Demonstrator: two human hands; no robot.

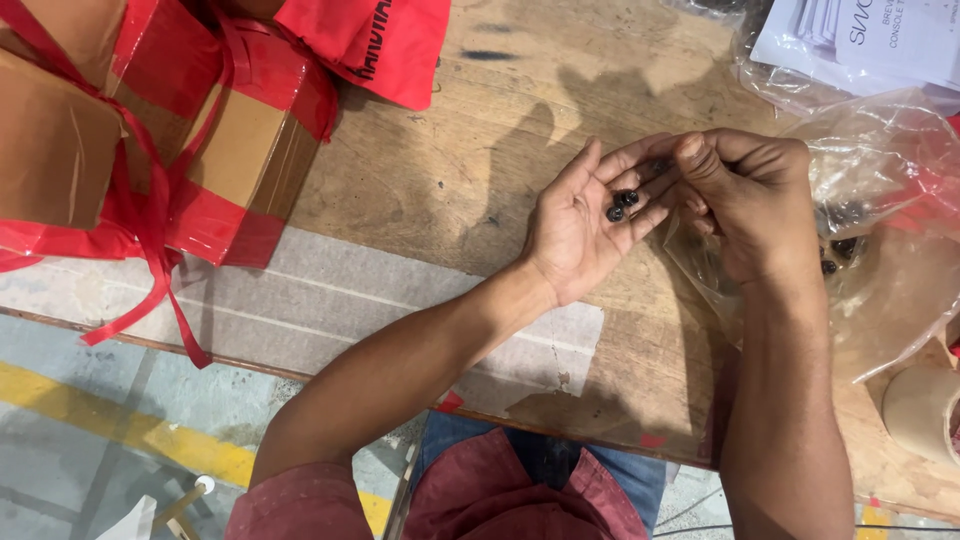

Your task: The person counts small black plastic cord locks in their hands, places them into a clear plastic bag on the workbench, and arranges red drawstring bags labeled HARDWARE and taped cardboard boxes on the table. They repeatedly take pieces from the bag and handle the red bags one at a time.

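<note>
My left hand [585, 220] lies palm up over the wooden bench, fingers slightly curled, cradling a few small black screws [622, 205] near the base of its fingers. My right hand [752, 200] hovers just to its right, back facing up, fingertips pinched together and touching the tips of the left fingers; whether it pinches a screw there is hidden. Under the right hand spreads a clear plastic bag [880, 230] with more small black parts [838, 255] inside.
A cardboard box wrapped in red plastic and red ribbon [150, 140] fills the bench's left side. White printed leaflets in plastic [870, 40] lie at the top right. A tape roll [925, 410] sits at the right edge. The worn wooden bench [450, 150] ends near my lap.
</note>
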